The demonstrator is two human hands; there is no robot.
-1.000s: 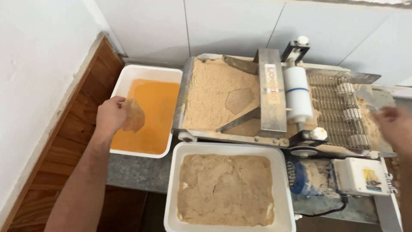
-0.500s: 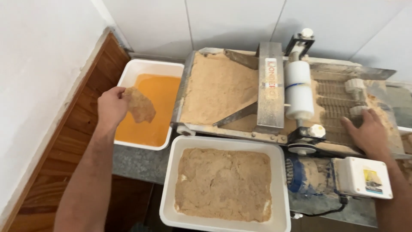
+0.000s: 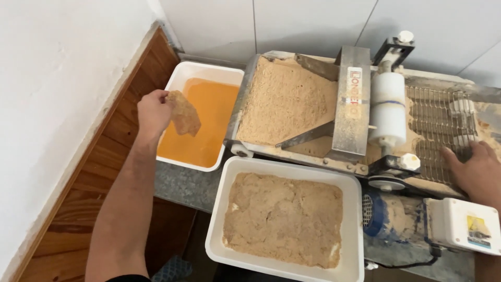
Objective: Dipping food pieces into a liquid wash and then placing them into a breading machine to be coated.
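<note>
White tiles cover the wall at the back, and a brown wooden panel (image 3: 104,172) runs down the left side next to a plain white wall. A grey stone counter (image 3: 180,183) holds the things. The left hand (image 3: 153,110) is up over the near left edge of a white tray (image 3: 183,75) full of orange liquid (image 3: 209,120). Its fingers are pinched shut on the top of a flat coated piece of food (image 3: 183,113), which hangs down from the fingertips above the orange liquid and does not touch it. Just to the right of that tray is a metal breading machine (image 3: 352,104). Its left part is a sloped bed heaped with pale brown crumbs (image 3: 282,99). A white roller (image 3: 387,109) stands upright in the middle of the machine, and a wire belt (image 3: 436,130) runs off to the right of it. The right hand (image 3: 476,169) lies palm down on the near right end of that wire belt, with the fingers spread out flat and loose, gripping nothing. In front of the machine, nearer to the person, sits a second white tray (image 3: 355,230) filled with flat breaded pieces (image 3: 284,219) that cover almost all of it. To the right of this tray is a blue motor (image 3: 386,222) dusted with crumbs and a white box (image 3: 464,224) fixed to the machine, just below the right hand.
</note>
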